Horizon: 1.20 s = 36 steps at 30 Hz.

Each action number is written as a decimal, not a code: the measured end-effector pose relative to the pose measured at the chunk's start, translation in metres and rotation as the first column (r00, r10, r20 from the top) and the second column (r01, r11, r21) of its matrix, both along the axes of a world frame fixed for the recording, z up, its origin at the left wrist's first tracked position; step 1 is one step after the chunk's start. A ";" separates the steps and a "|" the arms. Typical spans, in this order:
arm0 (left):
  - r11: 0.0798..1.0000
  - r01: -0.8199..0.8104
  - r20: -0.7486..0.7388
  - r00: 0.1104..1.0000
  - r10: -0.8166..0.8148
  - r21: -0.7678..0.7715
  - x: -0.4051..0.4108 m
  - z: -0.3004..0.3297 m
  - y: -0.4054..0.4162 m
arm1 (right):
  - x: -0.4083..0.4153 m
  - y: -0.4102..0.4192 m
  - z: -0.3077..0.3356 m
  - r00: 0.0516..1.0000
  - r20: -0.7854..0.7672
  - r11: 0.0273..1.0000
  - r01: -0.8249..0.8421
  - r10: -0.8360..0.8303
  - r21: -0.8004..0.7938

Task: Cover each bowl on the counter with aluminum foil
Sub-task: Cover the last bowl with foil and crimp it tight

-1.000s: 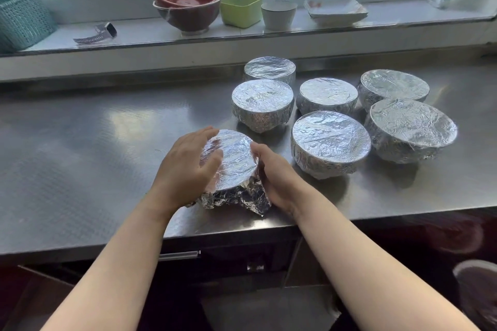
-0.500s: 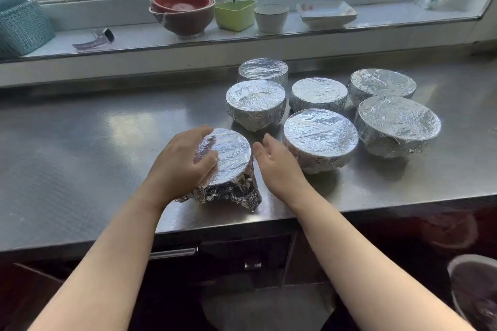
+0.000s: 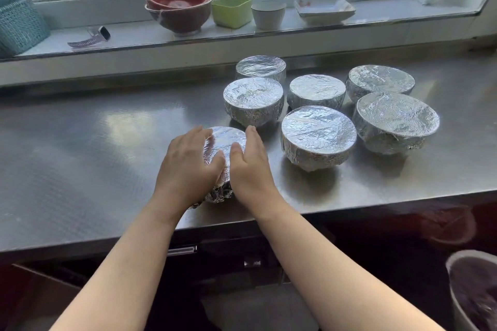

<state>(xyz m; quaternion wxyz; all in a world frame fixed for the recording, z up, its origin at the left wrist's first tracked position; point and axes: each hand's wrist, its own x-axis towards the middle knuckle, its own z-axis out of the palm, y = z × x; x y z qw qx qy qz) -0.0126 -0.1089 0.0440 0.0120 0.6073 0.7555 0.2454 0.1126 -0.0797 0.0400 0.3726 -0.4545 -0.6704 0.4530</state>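
Foil already wraps the near bowl [image 3: 226, 142] at the desk's [image 3: 80, 156] front edge; the left hand [image 3: 188, 166] and right hand [image 3: 250, 169] press its sides, fingers straight. Six wrapped bowls [image 3: 318, 134] stand just behind, so little seems left.

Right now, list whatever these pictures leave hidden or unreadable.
- Head view: the small foil-wrapped bowl is mostly covered by the left hand and right hand, so its sides are unseen.
- Foil hides every bowl's contents.
- The grey bucket is cut off by the frame corner.
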 end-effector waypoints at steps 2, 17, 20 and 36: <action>1.000 0.001 -0.013 1.000 -0.001 0.001 0.000 0.000 0.000 | -0.001 0.002 0.001 1.000 0.009 1.000 0.005 -0.005 -0.002; 0.999 -0.015 0.058 0.998 0.013 0.033 0.004 0.005 -0.003 | 0.006 0.011 -0.015 0.974 -0.221 0.982 0.000 -0.042 -0.188; 1.000 -0.018 0.062 0.998 0.016 0.021 0.004 0.004 -0.003 | 0.002 0.011 -0.023 0.947 -0.316 0.973 -0.023 -0.052 -0.231; 0.996 -0.041 0.105 0.993 0.050 -0.084 0.009 0.008 -0.023 | 0.015 0.030 -0.024 0.911 -0.406 0.922 -0.214 0.070 -0.322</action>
